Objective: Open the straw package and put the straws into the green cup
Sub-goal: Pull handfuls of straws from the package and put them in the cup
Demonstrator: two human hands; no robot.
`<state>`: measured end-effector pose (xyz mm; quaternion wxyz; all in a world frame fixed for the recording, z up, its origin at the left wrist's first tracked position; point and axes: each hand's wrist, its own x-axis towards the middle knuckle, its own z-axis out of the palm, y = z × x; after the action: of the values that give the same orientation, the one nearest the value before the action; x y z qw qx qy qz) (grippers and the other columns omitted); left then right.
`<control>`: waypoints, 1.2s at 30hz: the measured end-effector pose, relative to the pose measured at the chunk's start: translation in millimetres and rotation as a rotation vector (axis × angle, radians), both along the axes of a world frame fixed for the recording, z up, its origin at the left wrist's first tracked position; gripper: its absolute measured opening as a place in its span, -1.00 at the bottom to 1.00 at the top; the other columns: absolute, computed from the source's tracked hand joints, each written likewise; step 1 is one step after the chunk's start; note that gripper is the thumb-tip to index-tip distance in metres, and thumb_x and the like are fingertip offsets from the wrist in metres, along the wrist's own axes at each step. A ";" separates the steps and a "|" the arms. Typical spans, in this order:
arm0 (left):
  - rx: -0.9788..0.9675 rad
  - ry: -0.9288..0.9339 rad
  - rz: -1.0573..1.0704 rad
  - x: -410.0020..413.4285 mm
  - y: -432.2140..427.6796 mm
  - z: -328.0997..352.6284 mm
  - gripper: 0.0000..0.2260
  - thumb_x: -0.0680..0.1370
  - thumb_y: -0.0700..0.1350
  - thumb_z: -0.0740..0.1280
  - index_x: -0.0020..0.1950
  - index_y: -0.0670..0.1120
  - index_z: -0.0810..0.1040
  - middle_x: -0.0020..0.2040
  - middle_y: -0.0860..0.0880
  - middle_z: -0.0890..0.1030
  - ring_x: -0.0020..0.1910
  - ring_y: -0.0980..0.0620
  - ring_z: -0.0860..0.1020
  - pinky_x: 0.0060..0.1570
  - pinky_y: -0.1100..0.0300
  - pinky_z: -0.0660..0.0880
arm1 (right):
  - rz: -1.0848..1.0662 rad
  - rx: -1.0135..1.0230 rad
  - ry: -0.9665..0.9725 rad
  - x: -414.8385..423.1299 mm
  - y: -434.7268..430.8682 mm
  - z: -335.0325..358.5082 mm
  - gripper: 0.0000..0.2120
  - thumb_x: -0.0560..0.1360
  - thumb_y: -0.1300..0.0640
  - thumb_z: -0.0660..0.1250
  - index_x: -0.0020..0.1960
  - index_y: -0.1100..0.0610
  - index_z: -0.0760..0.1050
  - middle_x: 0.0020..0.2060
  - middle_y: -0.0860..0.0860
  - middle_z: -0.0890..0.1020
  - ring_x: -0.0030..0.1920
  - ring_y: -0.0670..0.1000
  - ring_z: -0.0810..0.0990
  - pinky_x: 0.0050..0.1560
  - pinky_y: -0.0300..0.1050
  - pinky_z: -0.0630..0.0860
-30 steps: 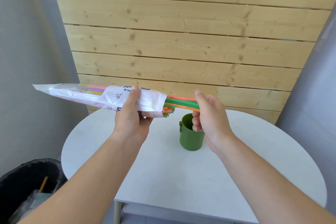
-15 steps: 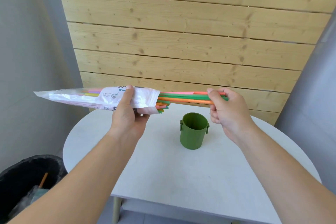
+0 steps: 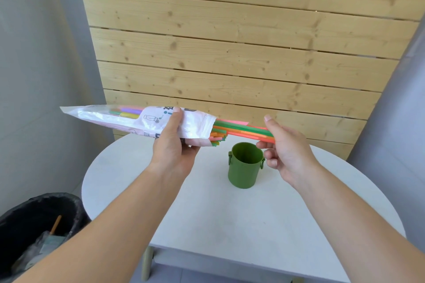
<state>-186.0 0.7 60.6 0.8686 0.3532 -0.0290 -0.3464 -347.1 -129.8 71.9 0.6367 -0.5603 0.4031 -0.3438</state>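
Thin plastic drinking straws [image 3: 241,130], orange, green and pink, stuck out of the open end of a long clear-and-white plastic straw package [image 3: 138,122], held roughly level in the air above the round white worktop [image 3: 207,213]. More straws, purple and yellow among them, showed thru the clear part of the pkg. A shorter cluster poked just past the mouth, while a few reached well beyond it toward the right.

Left hand [image 3: 171,145] was wrapped round the pkg near its open end, thumb on top, fingers [image 3: 190,147] underneath, closed snug on it. Right hand [image 3: 284,147] had the far tips of the long straws pinched betw. thumb and fingers, otherwise loosely curled.

Handling, as a guess: straws look v. light, slick and bendy, so a small bunch would likely fan or slip if pinched at one point only. Better to grip several together near the ends and keep them parallel. The pkg film looks soft and crinkly, prob. no support of its own, so the hold near the mouth made sense.

Counts: one pkg, one cup, two hands. Straws drawn out long: approx. four or five; total inside too packed to count.

The squat green cup [image 3: 245,164] with small side lugs stood upright and empty on the worktop, just below the straw tips. A black-lined waste bin [image 3: 34,225] sat on the floor at lower left; pale wooden plank wall [image 3: 230,53] behind.
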 end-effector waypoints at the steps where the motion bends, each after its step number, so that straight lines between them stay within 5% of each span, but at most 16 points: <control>1: -0.001 -0.013 0.000 -0.8 -0.2 -0.4 -0.57 0.66 -0.02 0.41 0.46 -0.20 0.50 0.36 -0.20 0.66 0.19 -0.18 0.71 0.17 -0.17 0.67 | 0.008 0.023 -0.007 -0.1 0.4 0.2 -0.66 0.51 -0.16 0.41 -0.07 0.14 0.56 -0.51 0.05 0.63 -0.60 -0.05 0.40 -0.63 -0.25 0.27; 3: -0.002 -0.026 0.003 -2.5 -1.2 -0.5 -0.49 0.66 -0.03 0.41 0.55 -0.21 0.44 0.46 -0.23 0.59 0.38 -0.24 0.62 0.34 -0.33 0.54 | 0.006 0.048 -0.023 0.0 0.5 0.2 -0.69 0.51 -0.11 0.43 -0.07 0.16 0.57 -0.52 0.04 0.62 -0.60 -0.06 0.41 -0.63 -0.27 0.27; 7: 0.002 -0.019 0.017 -5.3 -1.1 0.7 -0.51 0.66 -0.04 0.41 0.55 -0.19 0.45 0.34 -0.19 0.66 0.33 -0.22 0.65 0.30 -0.36 0.56 | -0.006 0.027 -0.033 1.0 1.5 0.8 -0.76 0.54 -0.04 0.41 -0.10 0.15 0.56 -0.54 0.03 0.62 -0.62 -0.06 0.41 -0.63 -0.28 0.29; 10: 0.002 -0.023 0.021 -4.1 -0.6 -0.8 -0.54 0.67 -0.07 0.40 0.53 -0.18 0.45 0.43 -0.22 0.62 0.36 -0.25 0.64 0.28 -0.42 0.54 | -0.017 -0.022 -0.007 1.7 4.1 1.7 -0.69 0.52 -0.12 0.42 -0.08 0.14 0.58 -0.49 0.06 0.67 -0.62 -0.03 0.48 -0.61 -0.25 0.39; 19: 0.016 0.032 0.054 3.1 2.8 0.6 -0.57 0.66 -0.09 0.42 0.51 -0.16 0.48 0.38 -0.17 0.66 0.30 -0.20 0.68 0.27 -0.34 0.59 | -0.050 -0.139 -0.074 4.6 2.4 0.9 -0.81 0.55 0.06 0.43 -0.15 0.16 0.56 -0.57 0.03 0.59 -0.62 -0.08 0.41 -0.62 -0.27 0.35; 26: -0.009 0.056 0.057 17.3 6.1 0.3 -0.56 0.68 -0.09 0.38 0.53 -0.19 0.44 0.40 -0.24 0.64 0.36 -0.24 0.64 0.38 -0.35 0.51 | -0.067 -0.363 -0.044 0.0 -11.8 6.9 -0.76 0.52 0.03 0.40 -0.27 0.12 0.55 -0.62 -0.04 0.50 -0.63 -0.03 0.36 -0.63 -0.24 0.32; 36: -0.018 0.095 0.090 23.8 6.9 -1.6 -0.65 0.66 -0.16 0.39 0.44 -0.15 0.51 0.36 -0.15 0.67 0.29 -0.17 0.68 0.30 -0.36 0.55 | -0.054 -0.432 -0.021 -14.7 -35.7 13.0 -0.74 0.52 0.01 0.41 -0.27 0.14 0.53 -0.63 -0.05 0.45 -0.64 -0.02 0.31 -0.64 -0.21 0.28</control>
<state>-162.2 7.6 59.0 0.8868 0.3293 0.0251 -0.3233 -361.8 -165.5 84.9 0.4963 -0.6692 0.3283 -0.4451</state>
